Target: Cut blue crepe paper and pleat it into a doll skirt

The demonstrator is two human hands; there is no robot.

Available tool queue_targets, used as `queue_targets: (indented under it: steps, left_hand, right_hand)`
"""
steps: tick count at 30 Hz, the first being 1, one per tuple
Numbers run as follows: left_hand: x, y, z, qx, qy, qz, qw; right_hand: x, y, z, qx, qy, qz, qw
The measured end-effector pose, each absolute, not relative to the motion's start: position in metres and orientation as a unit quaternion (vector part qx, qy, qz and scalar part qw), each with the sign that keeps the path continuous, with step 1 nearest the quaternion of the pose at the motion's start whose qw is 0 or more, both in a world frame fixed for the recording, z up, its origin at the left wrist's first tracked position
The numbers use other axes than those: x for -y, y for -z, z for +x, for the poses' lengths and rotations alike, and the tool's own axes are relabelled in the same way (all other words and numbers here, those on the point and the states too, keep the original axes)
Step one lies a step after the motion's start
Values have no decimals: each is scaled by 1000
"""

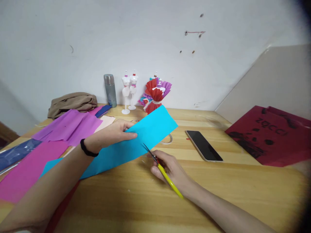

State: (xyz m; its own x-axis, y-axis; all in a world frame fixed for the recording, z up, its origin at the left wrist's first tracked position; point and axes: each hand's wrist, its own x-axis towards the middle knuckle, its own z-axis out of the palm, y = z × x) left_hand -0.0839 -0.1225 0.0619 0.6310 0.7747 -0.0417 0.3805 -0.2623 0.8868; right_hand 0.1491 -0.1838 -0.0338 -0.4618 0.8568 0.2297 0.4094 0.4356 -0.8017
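A long strip of bright blue paper (pixel 155 126) slants up over the wooden table (pixel 136 207). My left hand (pixel 119 131) is closed on the paper, thumb on top and fingers beneath or behind it. Scissors (pixel 168 179) with yellow handles are in my right hand (pixel 167 166), its fingers wrapped round them. One scissor blade lies over the paper's lower edge, its tip pointing up and left; the other blade cannot be made out.
Purple cloth-like paper (pixel 70 126) and pink paper (pixel 31 168) lie left. Behind stand a flask (pixel 110 92), white dress forms (pixel 125 90) and a red paper dress (pixel 156 97). A phone (pixel 204 145) and red bag (pixel 269 136) are right; a tape roll (pixel 170 139) lies behind the paper.
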Motion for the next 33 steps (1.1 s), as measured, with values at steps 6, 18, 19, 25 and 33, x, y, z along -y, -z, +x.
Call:
queue_targets:
  steps: [6,18,19,25,33]
  left_hand:
    - [123,-60,-83,-385,-242,780,431]
    - [125,-62,-82,-378,-236,778,442]
    - [125,-62,-82,-377,-235,776,448]
    - [124,-61,-84,-380,-234,773,451]
    - [122,-61,-83,-385,-233,769,454]
  right_hand:
    - [184,33,149,781,-345,-413,316]
    - [184,32,147,790,-320,-403,335]
    - [185,32,148,790,-319,-403,334]
    - [184,32,148,792,-311,-407,334]
    - [184,29,147,793,-303,-420,320]
